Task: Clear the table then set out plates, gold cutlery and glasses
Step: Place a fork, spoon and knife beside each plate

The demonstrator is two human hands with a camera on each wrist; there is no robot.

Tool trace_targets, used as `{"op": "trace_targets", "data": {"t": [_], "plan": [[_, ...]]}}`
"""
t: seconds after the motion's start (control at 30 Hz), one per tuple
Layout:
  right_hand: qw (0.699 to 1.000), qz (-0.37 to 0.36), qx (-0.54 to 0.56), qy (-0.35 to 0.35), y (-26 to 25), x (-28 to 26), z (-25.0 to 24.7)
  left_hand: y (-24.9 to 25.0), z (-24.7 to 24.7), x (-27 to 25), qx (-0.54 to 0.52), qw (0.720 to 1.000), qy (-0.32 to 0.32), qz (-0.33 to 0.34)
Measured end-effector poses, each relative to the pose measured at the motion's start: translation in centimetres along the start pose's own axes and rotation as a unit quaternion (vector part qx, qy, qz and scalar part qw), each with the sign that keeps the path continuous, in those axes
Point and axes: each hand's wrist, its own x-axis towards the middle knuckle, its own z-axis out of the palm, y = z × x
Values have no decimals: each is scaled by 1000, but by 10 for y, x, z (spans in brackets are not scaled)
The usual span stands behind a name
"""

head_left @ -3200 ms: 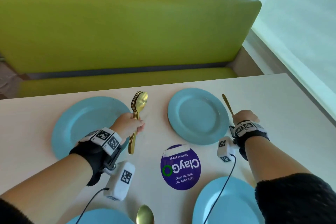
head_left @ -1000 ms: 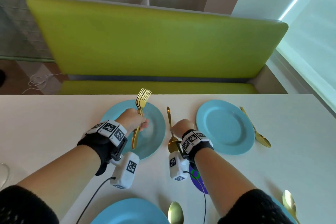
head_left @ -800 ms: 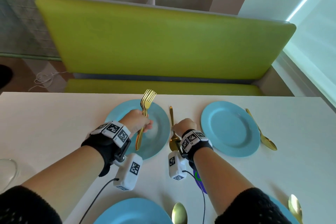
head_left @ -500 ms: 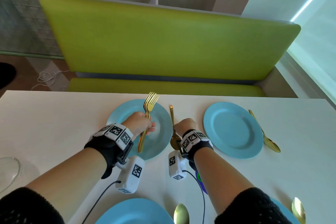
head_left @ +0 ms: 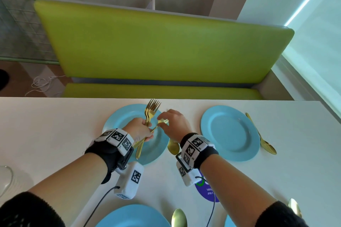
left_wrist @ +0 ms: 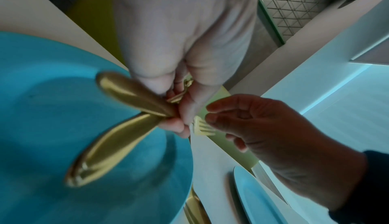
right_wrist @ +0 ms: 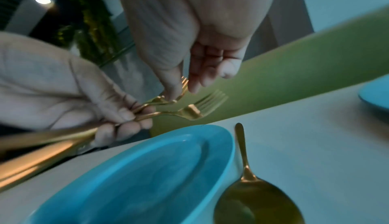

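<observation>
My left hand (head_left: 144, 131) grips a bundle of gold forks (head_left: 151, 112) by their handles above the far left blue plate (head_left: 120, 125), tines pointing away from me. My right hand (head_left: 162, 119) has reached over and pinches the head of one fork (head_left: 163, 121) that angles out of the bundle. In the right wrist view, thumb and forefinger hold that fork's head (right_wrist: 179, 92), with another fork (right_wrist: 200, 109) just below it. A gold spoon (head_left: 173, 146) lies right of this plate. The far right plate (head_left: 229, 132) has a spoon (head_left: 263, 140) beside it.
Two more blue plates (head_left: 132, 215) sit at the near table edge, each with a gold spoon (head_left: 179, 217) by it. A purple round sticker (head_left: 208, 192) is on the table under my right wrist. A glass (head_left: 4, 177) stands far left. A green bench (head_left: 156, 46) lies beyond the table.
My right hand left the spoon lying beside the far left plate, rose to the forks in my left hand and took hold of one fork's head.
</observation>
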Motion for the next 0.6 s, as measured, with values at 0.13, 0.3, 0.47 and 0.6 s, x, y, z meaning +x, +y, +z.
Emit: {"op": "trace_targets", "data": {"t": [0.13, 0.3, 0.47, 0.6], "plan": [[994, -69, -65, -49, -2, -6, -4, 6, 2, -4, 41, 999, -24, 14], [987, -82, -90, -105, -3, -12, -15, 9, 5, -8, 52, 997, -42, 25], [984, -60, -120, -121, 9, -16, -25, 12, 10, -7, 64, 997, -17, 47], [992, 55, -71, -91, 35, -16, -34, 14, 6, 1, 27, 998, 27, 51]]}}
